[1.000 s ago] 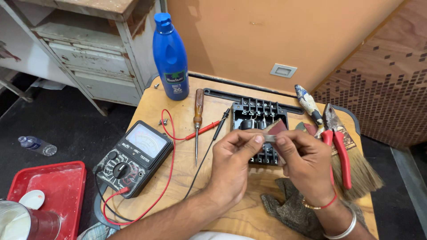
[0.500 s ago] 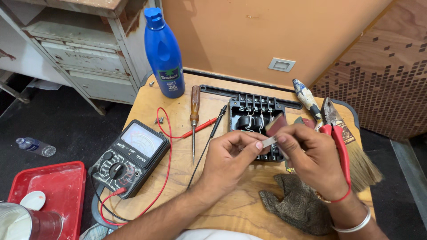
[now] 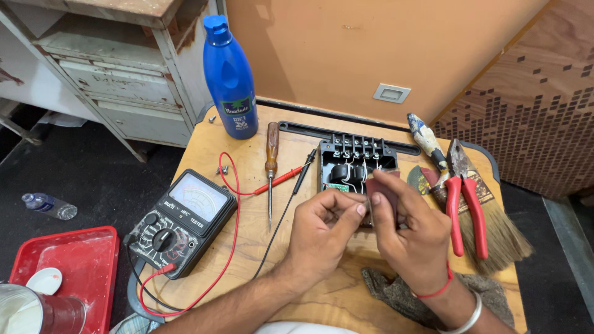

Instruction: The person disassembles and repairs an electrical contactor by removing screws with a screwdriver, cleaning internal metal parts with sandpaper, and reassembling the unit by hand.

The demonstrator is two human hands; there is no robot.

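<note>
My left hand [image 3: 322,229] and my right hand [image 3: 411,232] meet over the middle of a round wooden table [image 3: 247,136]. The left thumb and fingers pinch a small pale part, almost hidden between the fingertips. My right hand grips a dark red piece of sheet [image 3: 385,188] and presses it against the left fingertips. Just behind both hands lies a black electrical unit [image 3: 352,158] with a row of screw terminals along its far edge.
An analog multimeter [image 3: 182,219] with red and black leads lies at left, beside a wooden-handled screwdriver [image 3: 271,161] and a blue bottle [image 3: 230,77]. Red-handled pliers [image 3: 464,204] and a brush [image 3: 495,238] lie at right, a grey cloth [image 3: 402,291] near me. A red tray [image 3: 68,266] sits low left.
Both hands have drawn closer together and slightly toward me. The small pale part, plainly seen between them before, is now covered by the fingertips and the dark red piece.
</note>
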